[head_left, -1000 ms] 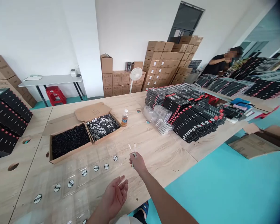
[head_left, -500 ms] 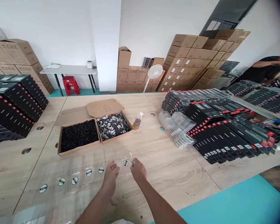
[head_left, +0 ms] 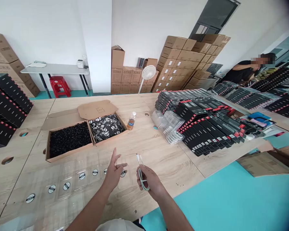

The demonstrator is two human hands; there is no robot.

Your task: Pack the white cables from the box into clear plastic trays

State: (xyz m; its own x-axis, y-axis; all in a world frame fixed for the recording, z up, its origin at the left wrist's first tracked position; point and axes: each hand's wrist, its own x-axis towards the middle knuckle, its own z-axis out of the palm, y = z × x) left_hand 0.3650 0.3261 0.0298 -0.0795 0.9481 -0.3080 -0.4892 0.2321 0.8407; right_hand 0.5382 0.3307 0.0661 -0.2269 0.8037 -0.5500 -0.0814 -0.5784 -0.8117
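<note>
My right hand (head_left: 151, 182) is closed on a coiled white cable (head_left: 142, 178), whose two connector ends stick up past the fingers. To its left, my left hand (head_left: 114, 171) is held with its fingers spread and nothing in them, over the row of clear plastic trays (head_left: 72, 166). Round black-and-white stickers (head_left: 82, 176) show on several of these trays. Just beyond the trays lie an open carton of small black pieces (head_left: 71, 139) and a carton of black-and-white round-printed pieces (head_left: 106, 127).
A bottle of amber drink (head_left: 131, 121) stands right of the cartons. Stacked black boxes (head_left: 207, 128) and bundled white cables in clear packaging (head_left: 172, 134) lie on the right. More black boxes (head_left: 7, 109) stand at left. A person in black (head_left: 240, 71) works at the back right.
The view has turned to the right. My right hand has turned, bringing the coiled cable into plain sight. My left hand's fingers have spread out.
</note>
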